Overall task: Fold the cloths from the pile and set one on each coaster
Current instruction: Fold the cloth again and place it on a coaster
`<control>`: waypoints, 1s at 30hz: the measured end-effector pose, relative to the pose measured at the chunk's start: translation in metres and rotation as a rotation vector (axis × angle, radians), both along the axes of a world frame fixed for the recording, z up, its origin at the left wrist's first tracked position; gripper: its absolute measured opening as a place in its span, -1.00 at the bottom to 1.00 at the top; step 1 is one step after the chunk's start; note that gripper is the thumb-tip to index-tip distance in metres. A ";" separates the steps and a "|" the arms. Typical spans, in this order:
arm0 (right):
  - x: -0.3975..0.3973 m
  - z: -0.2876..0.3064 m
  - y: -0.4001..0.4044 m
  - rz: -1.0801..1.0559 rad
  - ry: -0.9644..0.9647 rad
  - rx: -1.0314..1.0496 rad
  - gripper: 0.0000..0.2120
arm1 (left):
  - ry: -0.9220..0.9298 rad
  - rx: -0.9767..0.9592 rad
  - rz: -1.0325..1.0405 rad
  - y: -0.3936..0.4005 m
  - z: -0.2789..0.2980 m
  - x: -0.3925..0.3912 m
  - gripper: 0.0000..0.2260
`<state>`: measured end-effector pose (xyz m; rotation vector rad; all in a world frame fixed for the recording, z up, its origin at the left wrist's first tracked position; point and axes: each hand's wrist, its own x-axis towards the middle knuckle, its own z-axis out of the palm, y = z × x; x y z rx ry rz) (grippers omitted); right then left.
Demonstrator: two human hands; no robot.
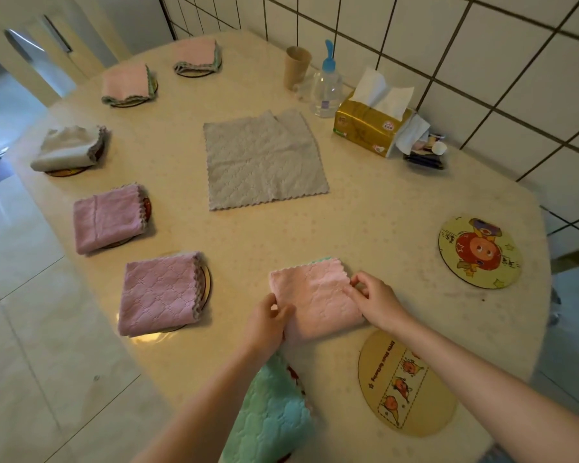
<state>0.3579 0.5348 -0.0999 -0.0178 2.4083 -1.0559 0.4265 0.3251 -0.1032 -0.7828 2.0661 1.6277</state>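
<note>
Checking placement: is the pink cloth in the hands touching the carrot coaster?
Apart. The head view shows bare table between the pink cloth and the carrot coaster.

One head cam, wide-angle, looks fwd & steeply down onto table [365,208] from its near edge. Close range: forearms enter from bottom of frame. Tiled wall [482,61] sits top right, floor [20,295] at left. Edges bend w/ lens distortion. No 2nd view.

Green cloth [271,416] cut off below
</note>
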 end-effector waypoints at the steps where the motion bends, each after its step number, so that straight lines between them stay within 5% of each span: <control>1: 0.001 -0.002 0.000 0.001 0.009 0.031 -0.83 | -0.007 -0.014 0.005 0.000 -0.001 0.000 -0.96; 6: 0.003 -0.004 -0.007 -0.035 0.030 0.231 -0.79 | 0.033 -0.340 -0.004 0.005 0.005 0.001 -0.78; 10: 0.005 0.001 -0.015 -0.044 0.092 0.382 -0.77 | 0.286 -0.846 -0.440 -0.005 0.005 0.001 -0.47; 12: 0.007 0.002 -0.017 -0.040 0.086 0.402 -0.71 | 0.335 -0.922 -0.630 -0.012 0.000 -0.001 -0.44; 18: 0.010 0.008 -0.032 -0.095 -0.077 0.374 -0.45 | 0.262 -0.874 -0.748 -0.022 -0.001 -0.020 -0.44; 22: -0.002 0.008 -0.028 -0.184 -0.227 0.314 -0.58 | 0.203 -0.837 -0.722 -0.016 0.015 -0.042 -0.55; 25: -0.004 0.010 -0.021 -0.229 -0.328 0.236 -0.66 | 0.044 -0.621 -0.474 -0.015 0.017 -0.061 -0.67; 30: -0.004 0.013 -0.010 -0.216 -0.431 0.134 -0.63 | -0.097 -0.477 -0.407 -0.016 0.016 -0.072 -0.76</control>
